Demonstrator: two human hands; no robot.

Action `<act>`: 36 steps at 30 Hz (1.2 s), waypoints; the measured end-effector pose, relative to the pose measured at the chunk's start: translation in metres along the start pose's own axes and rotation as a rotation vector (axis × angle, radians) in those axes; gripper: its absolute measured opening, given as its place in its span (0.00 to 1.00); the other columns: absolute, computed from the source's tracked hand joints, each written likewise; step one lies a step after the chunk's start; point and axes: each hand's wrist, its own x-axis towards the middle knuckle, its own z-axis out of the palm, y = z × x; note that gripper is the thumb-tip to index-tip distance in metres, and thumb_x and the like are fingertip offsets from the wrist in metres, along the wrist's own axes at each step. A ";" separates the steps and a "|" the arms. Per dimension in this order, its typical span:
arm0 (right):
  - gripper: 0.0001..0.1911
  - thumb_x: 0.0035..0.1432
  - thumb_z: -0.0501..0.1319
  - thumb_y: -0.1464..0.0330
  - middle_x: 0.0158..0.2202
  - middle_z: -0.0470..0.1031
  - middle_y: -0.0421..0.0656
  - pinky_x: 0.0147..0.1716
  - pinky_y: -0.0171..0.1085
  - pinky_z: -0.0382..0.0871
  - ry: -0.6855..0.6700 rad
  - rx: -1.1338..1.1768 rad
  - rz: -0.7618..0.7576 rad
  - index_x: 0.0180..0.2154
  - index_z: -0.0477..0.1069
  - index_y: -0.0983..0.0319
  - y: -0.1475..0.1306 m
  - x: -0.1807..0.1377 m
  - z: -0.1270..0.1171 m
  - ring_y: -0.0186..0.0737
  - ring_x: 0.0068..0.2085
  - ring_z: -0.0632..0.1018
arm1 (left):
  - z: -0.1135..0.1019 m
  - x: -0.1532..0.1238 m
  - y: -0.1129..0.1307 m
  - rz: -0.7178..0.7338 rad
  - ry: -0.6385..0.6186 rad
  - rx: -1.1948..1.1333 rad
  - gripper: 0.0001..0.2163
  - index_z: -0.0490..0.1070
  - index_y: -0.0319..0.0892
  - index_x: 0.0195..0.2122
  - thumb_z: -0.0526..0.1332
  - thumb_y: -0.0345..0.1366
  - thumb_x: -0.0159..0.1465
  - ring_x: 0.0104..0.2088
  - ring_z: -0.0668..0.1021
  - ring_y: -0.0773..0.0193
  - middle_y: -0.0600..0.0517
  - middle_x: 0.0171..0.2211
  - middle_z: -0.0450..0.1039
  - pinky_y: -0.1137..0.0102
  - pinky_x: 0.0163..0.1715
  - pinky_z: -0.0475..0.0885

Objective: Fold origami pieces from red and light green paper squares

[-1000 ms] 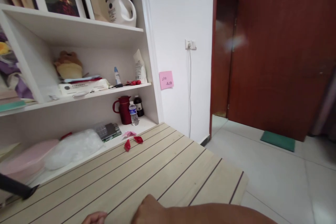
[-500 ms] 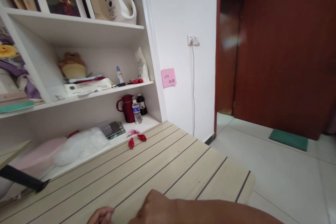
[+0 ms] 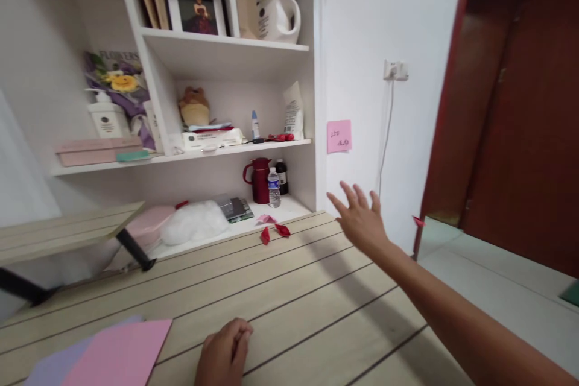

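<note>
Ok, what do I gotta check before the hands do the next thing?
1. Right hand open: ok, it's spread wide.
2. Left hand empty: cannot tell, it's curled up.
3. Pink sheet clear of the left hand: ok, there's a gap.
4. Red pieces all together: not ok, two lie on the table, another shows by the doorframe.
5. Water bottle upright: ok.

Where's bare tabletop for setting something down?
Biggest: the tabletop between the left hand and the two red pieces lying on it, running under the right forearm. Smaller: between the pink sheet and the stand's black legs. Crowded: the lower shelf, around the red jug and water bottle.
</note>
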 end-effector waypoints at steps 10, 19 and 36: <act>0.22 0.68 0.53 0.68 0.60 0.71 0.43 0.56 0.50 0.68 -0.358 0.472 -0.668 0.59 0.67 0.44 -0.158 -0.134 0.069 0.47 0.57 0.74 | -0.005 -0.075 0.007 0.393 -0.095 0.467 0.06 0.69 0.46 0.24 0.64 0.33 0.57 0.29 0.77 0.62 0.54 0.22 0.76 0.53 0.57 0.64; 0.19 0.68 0.53 0.62 0.58 0.72 0.46 0.55 0.52 0.71 -0.370 0.452 -0.620 0.57 0.71 0.48 -0.159 -0.135 0.095 0.51 0.56 0.75 | -0.161 -0.222 -0.056 0.161 0.263 1.070 0.13 0.74 0.50 0.47 0.61 0.35 0.61 0.48 0.78 0.54 0.49 0.49 0.79 0.54 0.67 0.37; 0.17 0.67 0.52 0.61 0.46 0.78 0.49 0.41 0.45 0.77 -0.816 1.101 -0.521 0.50 0.75 0.55 -0.353 -0.169 0.004 0.48 0.44 0.80 | -0.243 -0.271 -0.086 -0.999 1.057 -0.344 0.34 0.67 0.44 0.53 0.66 0.60 0.50 0.57 0.73 0.44 0.41 0.57 0.69 0.49 0.54 0.68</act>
